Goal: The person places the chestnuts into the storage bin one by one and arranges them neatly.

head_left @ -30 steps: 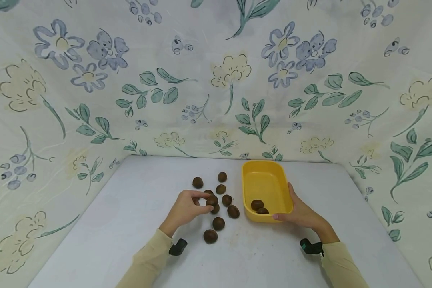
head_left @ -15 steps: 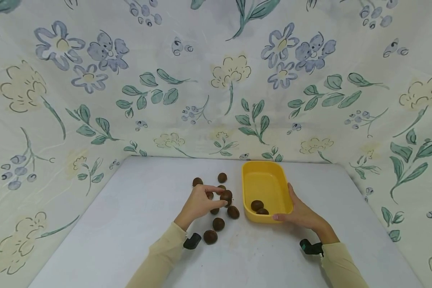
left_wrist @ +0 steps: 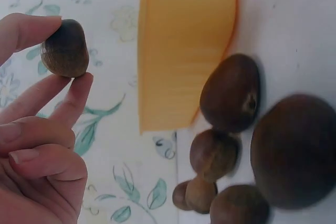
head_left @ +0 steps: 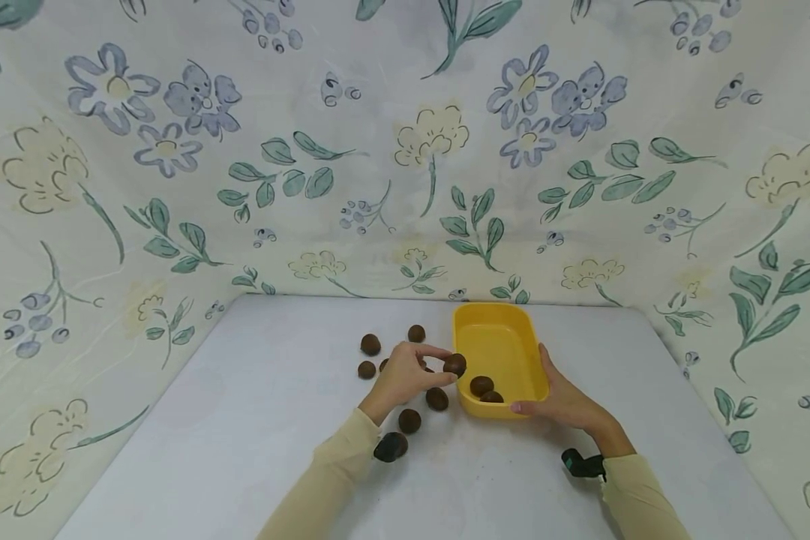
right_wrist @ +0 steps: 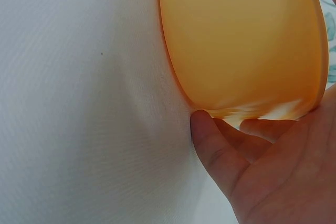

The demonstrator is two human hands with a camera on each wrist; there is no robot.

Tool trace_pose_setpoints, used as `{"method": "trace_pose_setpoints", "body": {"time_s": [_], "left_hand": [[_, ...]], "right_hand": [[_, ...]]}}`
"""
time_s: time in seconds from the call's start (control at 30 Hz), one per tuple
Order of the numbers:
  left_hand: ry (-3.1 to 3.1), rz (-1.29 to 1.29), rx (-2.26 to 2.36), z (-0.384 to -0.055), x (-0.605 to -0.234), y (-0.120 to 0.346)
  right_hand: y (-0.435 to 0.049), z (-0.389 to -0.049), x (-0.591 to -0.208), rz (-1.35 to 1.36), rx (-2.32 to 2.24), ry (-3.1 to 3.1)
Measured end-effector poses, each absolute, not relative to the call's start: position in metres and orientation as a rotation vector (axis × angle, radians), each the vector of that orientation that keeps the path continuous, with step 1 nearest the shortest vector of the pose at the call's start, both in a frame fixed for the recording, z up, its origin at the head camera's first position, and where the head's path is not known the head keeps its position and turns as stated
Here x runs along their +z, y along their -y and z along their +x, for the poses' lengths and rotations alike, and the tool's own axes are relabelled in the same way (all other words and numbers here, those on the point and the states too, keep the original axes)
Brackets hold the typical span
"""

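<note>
My left hand pinches a chestnut between thumb and fingertips, at the left rim of a yellow plastic box. In the left wrist view the pinched chestnut shows a dark, rounded shell, level with the box's upper edge. Two chestnuts lie inside the box near its front end. My right hand grips the box's front right corner, thumb at the front rim and fingers along the right side. Seen from the right wrist, fingers bend against the outer wall of the box.
Several loose chestnuts lie scattered on the white table left of the box, some partly hidden by my left hand. A floral cloth rises behind and beside the table. Each wrist wears a small black device.
My left hand has carried the pinched chestnut to the right, from among the loose ones to the box's left rim. My right hand and the box have stayed put.
</note>
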State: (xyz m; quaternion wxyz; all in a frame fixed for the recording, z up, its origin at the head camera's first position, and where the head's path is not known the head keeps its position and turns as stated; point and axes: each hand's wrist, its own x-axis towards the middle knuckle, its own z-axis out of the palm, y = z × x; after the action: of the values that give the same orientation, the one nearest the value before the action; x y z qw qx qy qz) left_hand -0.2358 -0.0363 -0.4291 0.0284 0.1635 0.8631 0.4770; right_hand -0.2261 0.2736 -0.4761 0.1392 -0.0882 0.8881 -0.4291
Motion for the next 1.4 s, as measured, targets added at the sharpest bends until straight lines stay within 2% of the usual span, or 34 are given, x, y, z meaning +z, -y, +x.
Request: {"method": "trace_pose_setpoints", "body": {"time_s": [1.4], "left_hand": [[-2.579, 0.616, 1.277, -0.262, -0.446, -0.044]], "right_hand": [[-0.274, -0.226, -0.476, -0.268, -1.251, -2.541]]}}
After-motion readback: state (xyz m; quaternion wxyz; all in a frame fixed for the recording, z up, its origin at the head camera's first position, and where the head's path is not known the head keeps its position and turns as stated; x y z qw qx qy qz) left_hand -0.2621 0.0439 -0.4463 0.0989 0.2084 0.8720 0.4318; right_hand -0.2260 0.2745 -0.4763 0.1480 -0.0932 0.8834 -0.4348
